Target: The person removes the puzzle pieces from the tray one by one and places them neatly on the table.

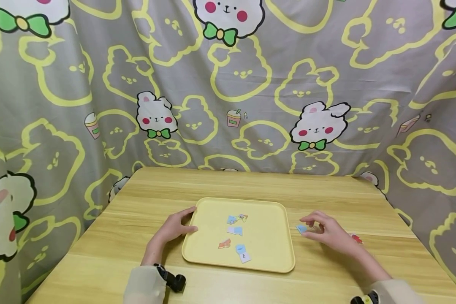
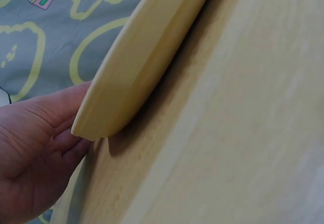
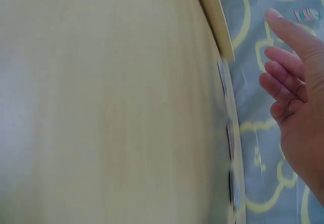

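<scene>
My left hand holds the left rim of a pale yellow tray, thumb lapping over the edge. In the left wrist view the other fingers bend in under the tray's outer side. Several small printed cut-out pieces lie on the tray: a blue and yellow one, a white and blue one, an orange-red one, and blue and white ones. To the tray's right, my right hand hovers with loosely bent fingers, thumb and fingertips right beside a blue cut-out piece.
Partly behind the right forearm lies a red cut-out piece on the wooden table. Thin flat pieces show edge-on in the right wrist view. A grey curtain with bunny prints surrounds the table's back and sides.
</scene>
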`<state>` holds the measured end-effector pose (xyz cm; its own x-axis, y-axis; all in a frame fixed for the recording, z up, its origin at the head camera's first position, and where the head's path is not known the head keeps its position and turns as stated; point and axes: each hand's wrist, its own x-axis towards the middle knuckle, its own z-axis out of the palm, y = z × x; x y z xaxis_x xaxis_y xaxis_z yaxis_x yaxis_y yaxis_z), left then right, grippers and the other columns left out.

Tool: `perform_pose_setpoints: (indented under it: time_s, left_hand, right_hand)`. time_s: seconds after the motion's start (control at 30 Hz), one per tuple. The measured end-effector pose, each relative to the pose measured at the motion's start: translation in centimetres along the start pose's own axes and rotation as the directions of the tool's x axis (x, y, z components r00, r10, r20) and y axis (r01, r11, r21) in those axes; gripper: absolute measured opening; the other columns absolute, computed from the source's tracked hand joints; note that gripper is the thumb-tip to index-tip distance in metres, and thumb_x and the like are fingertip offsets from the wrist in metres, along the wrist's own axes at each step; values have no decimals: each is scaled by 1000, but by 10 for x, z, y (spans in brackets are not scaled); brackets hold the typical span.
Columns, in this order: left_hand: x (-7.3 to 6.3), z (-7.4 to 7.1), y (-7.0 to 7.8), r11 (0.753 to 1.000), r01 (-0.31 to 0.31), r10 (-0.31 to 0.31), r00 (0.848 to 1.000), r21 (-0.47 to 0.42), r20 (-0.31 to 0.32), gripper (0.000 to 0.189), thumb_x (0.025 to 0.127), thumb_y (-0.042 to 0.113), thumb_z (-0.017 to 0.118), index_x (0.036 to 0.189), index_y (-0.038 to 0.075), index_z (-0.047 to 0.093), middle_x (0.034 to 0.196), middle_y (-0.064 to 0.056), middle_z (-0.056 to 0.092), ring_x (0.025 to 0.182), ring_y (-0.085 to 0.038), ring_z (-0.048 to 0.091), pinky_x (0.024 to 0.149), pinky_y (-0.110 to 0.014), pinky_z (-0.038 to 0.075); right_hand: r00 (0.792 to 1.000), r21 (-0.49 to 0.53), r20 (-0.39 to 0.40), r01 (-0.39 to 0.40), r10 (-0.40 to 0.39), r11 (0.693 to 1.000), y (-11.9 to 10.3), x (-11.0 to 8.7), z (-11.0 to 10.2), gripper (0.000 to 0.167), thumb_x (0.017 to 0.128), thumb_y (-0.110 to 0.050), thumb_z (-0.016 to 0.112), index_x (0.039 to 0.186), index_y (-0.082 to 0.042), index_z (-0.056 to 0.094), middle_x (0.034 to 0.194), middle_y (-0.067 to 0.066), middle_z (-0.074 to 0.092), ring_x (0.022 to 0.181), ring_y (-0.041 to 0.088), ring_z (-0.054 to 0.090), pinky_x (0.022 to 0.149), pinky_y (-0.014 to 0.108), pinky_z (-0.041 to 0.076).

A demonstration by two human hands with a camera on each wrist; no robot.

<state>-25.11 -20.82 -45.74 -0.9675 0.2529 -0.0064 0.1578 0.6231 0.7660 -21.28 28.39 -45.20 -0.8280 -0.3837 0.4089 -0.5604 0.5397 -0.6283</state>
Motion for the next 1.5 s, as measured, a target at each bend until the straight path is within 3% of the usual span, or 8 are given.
perform_pose_setpoints:
  time_s: [0.27, 0.5, 0.8, 1.03, 1.23, 1.5]
  left_hand:
    - [2, -1, -1, 1000, -4, 4, 1000, -1, 3, 72, 84, 23, 78, 147, 10, 46, 152, -19, 43, 144, -39, 35, 116, -54, 34]
    - [3, 0, 0, 1000, 4, -4, 1000, -4, 2, 73, 84, 23, 78, 148, 11, 45, 153, -18, 43, 145, -38, 33, 117, -54, 33]
    - [4, 0, 0, 1000, -3, 3, 1000, -19, 6, 73, 84, 22, 78, 148, 10, 44, 153, -17, 42, 145, -38, 33, 117, -54, 32]
    - [3, -1, 0, 1000, -5, 6, 1000, -20, 11, 73, 85, 22, 77, 148, 10, 44, 154, -17, 42, 146, -38, 32, 117, -55, 32]
    - [2, -1, -1, 1000, -1, 1, 1000, -30, 13, 73, 85, 22, 77, 148, 10, 44, 154, -17, 42, 146, -38, 32, 117, -54, 32]
    - [2, -1, -1, 1000, 2, -1, 1000, -26, 12, 73, 85, 22, 77, 148, 10, 44, 154, -17, 42, 146, -38, 32, 117, -54, 33]
  right_hand:
    - [994, 26, 56, 91, -92, 995, -12, 18, 25, 34, 81, -15, 79, 111, -3, 68, 89, 6, 59, 80, 15, 51, 57, 26, 41]
    - [983, 8, 127, 130, -130, 991, -28, 31, 42, 36, 82, -24, 78, 111, -4, 69, 90, 5, 60, 80, 16, 53, 57, 18, 39]
    - [960, -4, 252, 129, -124, 992, -45, 42, 63, 42, 84, -33, 77, 115, -7, 69, 95, 1, 60, 88, 16, 57, 77, 28, 50]
    - [932, 16, 333, 147, -144, 989, -58, 48, 76, 45, 84, -34, 76, 118, -6, 68, 99, 1, 60, 93, 15, 57, 83, 27, 52]
    - [900, 16, 386, 213, -203, 977, -69, 52, 86, 44, 83, -30, 77, 117, -4, 68, 100, 2, 60, 92, 14, 57, 83, 24, 52]
    - [858, -54, 466, 270, -215, 961, -77, 56, 97, 49, 83, -38, 76, 120, -7, 67, 101, -3, 56, 94, 6, 54, 85, 21, 52]
